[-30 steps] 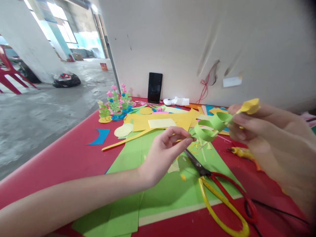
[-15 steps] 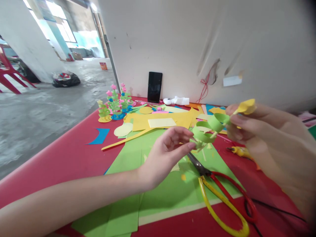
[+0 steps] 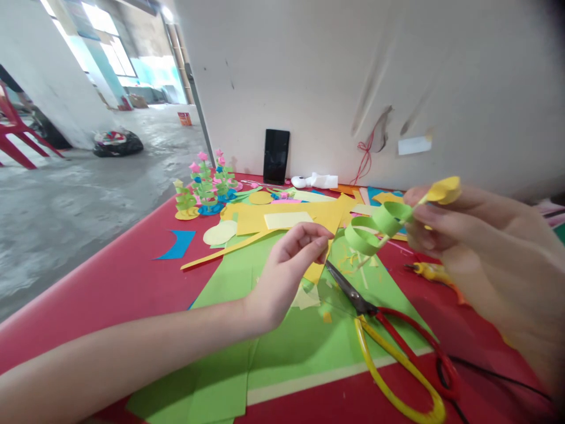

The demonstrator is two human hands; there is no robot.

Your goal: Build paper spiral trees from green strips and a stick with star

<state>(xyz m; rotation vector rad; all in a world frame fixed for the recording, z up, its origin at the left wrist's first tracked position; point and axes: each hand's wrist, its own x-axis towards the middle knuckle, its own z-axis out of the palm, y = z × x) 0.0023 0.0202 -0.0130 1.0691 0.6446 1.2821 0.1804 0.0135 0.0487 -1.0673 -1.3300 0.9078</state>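
Paper craft at a red desk [image 3: 128, 282]. In the right part of the frame, the right hand [image 3: 461, 235] grips a paper flower [image 3: 388, 227] near its top, thumb against fingers, just below the yellow bud [image 3: 445, 190]; the pale stem slants down to the left, carrying green paper curls. At centre, the left hand [image 3: 285, 274] has thumb and fingertips drawn together just beside the lower curl; whether paper lies between them cannot be told. Scissors [image 3: 362, 306] with one red and one yellow handle lie at lower right on green sheets [image 3: 216, 365]. Right of these rests a yellow narrow-tipped tool [image 3: 432, 272]. Finished flowers [image 3: 205, 185] stand at upper left of centre, beyond a blue scrap [image 3: 180, 244]. At upper centre, a dark phone [image 3: 276, 156] leans upright against a whitish panel [image 3: 318, 76], behind yellow paper [image 3: 249, 218].
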